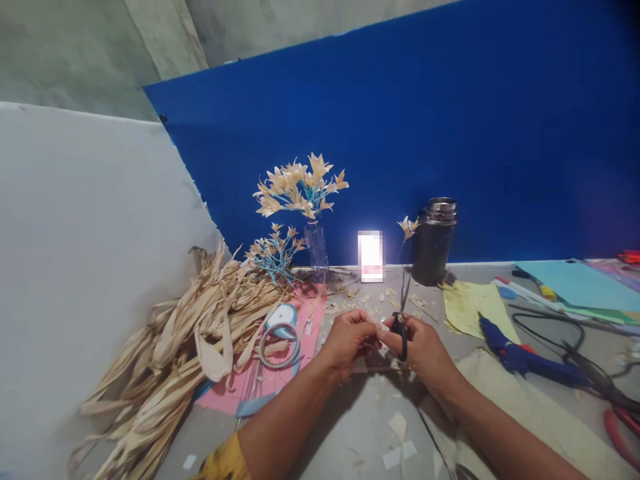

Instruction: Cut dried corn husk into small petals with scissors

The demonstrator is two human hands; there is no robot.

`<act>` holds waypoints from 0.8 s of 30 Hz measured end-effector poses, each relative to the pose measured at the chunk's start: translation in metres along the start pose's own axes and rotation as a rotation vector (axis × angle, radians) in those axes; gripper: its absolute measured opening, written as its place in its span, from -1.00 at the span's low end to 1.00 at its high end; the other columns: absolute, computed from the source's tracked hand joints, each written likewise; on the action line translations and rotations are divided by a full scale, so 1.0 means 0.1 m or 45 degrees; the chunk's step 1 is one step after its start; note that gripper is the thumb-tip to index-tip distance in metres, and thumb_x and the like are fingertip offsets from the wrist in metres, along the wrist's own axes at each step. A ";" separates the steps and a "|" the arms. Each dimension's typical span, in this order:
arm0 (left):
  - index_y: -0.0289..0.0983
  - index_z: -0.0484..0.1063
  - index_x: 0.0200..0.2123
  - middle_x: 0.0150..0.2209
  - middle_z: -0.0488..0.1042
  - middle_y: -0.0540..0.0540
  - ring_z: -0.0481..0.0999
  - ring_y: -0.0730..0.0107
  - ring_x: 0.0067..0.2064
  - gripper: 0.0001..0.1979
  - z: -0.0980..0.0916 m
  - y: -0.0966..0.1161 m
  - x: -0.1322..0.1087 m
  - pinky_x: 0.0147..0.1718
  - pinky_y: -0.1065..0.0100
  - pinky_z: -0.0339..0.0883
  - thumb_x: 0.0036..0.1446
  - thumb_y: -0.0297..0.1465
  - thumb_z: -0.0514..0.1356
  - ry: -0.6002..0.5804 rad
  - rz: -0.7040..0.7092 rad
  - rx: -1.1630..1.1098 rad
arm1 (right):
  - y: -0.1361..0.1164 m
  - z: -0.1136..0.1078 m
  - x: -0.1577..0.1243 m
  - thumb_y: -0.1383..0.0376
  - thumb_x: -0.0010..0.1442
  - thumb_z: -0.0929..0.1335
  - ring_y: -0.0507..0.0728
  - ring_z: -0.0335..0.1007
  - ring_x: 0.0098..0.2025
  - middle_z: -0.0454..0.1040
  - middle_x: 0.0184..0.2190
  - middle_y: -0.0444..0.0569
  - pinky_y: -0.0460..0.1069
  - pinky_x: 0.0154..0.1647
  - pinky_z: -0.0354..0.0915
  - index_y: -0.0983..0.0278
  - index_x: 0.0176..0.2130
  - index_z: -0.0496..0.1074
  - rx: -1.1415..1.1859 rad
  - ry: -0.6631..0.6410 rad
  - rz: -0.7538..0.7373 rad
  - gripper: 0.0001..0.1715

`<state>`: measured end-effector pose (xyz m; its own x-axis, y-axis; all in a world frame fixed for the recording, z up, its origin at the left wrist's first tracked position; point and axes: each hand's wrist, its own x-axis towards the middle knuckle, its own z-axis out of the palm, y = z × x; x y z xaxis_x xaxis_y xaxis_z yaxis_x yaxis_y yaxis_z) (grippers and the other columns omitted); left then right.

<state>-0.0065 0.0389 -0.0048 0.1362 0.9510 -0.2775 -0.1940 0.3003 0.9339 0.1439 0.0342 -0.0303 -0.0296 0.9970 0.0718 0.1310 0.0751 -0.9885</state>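
Note:
My left hand (pixel 349 340) and my right hand (pixel 421 345) meet over the middle of the grey table (pixel 360 433). My right hand is closed around small black-handled scissors (pixel 400 328), whose blades point up and away. My left hand pinches a small pale piece of husk (pixel 381 327) right at the scissors. Pale husk scraps (pixel 380 297) lie scattered on the table just beyond the hands.
A heap of dried corn husks (pixel 175 360) fills the left. Tape rolls (pixel 280 333) lie on pink paper (pixel 260 380). Husk flowers in a clear vase (pixel 303 190) and a dark flask (pixel 434 240) stand against the blue board. A blue glue gun (pixel 525 357), cables and coloured papers lie right.

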 end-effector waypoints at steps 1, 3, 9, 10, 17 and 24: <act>-0.28 0.35 -0.58 -0.61 0.38 0.04 0.35 0.53 -0.55 -0.81 0.01 0.00 -0.02 -0.53 0.46 0.13 -0.29 -0.39 0.33 0.007 0.029 0.045 | -0.01 0.00 0.00 0.03 -0.11 0.53 0.12 0.38 -0.49 0.52 -0.55 -0.10 -0.03 -0.43 0.28 0.27 -0.37 0.48 -0.003 0.003 -0.008 -0.58; -0.30 0.42 -0.58 -0.59 0.41 0.00 0.38 0.48 -0.53 -0.86 0.01 -0.01 -0.04 -0.52 0.44 0.13 -0.23 -0.36 0.29 0.007 0.109 0.167 | -0.03 -0.01 0.00 0.02 -0.10 0.51 0.12 0.38 -0.51 0.51 -0.57 -0.09 -0.02 -0.44 0.28 0.27 -0.40 0.46 -0.019 0.005 -0.026 -0.59; -0.30 0.51 -0.55 -0.61 0.42 0.00 0.32 0.46 -0.53 -0.88 -0.09 -0.07 -0.07 -0.51 0.41 0.12 -0.10 -0.38 0.21 0.012 0.370 0.619 | -0.06 -0.02 -0.03 0.05 -0.11 0.48 0.06 0.25 -0.56 0.40 -0.64 -0.15 -0.04 -0.52 0.18 0.27 -0.50 0.44 -0.078 -0.102 -0.081 -0.65; -0.29 0.50 -0.57 -0.61 0.41 0.01 0.32 0.46 -0.52 -0.88 -0.10 -0.08 -0.08 -0.50 0.41 0.12 -0.09 -0.40 0.20 0.043 0.420 0.686 | -0.05 -0.03 -0.03 0.06 -0.12 0.48 0.05 0.22 -0.57 0.37 -0.65 -0.17 -0.05 -0.54 0.15 0.26 -0.50 0.44 -0.097 -0.114 -0.068 -0.66; -0.28 0.45 -0.61 -0.62 0.41 -0.02 0.32 0.46 -0.56 -0.86 -0.12 -0.05 -0.11 -0.52 0.41 0.14 -0.06 -0.41 0.20 0.169 0.347 0.551 | -0.09 -0.10 -0.02 0.16 -0.09 0.46 0.13 0.38 -0.47 0.51 -0.49 -0.07 0.01 -0.43 0.31 0.25 -0.35 0.49 -0.126 0.009 0.018 -0.72; -0.27 0.44 -0.61 -0.61 0.41 -0.02 0.32 0.44 -0.54 -0.84 -0.11 -0.11 -0.12 -0.49 0.39 0.14 -0.02 -0.42 0.21 0.118 0.365 0.602 | -0.13 -0.06 -0.06 0.16 -0.10 0.46 0.13 0.39 -0.46 0.53 -0.47 -0.06 -0.01 -0.43 0.29 0.26 -0.29 0.51 -0.146 -0.018 0.031 -0.66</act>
<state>-0.0168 0.0251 -0.0138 0.0520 0.9986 0.0035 0.2491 -0.0164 0.9683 0.1485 0.0278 -0.0171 -0.0391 0.9982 0.0453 0.2443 0.0536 -0.9682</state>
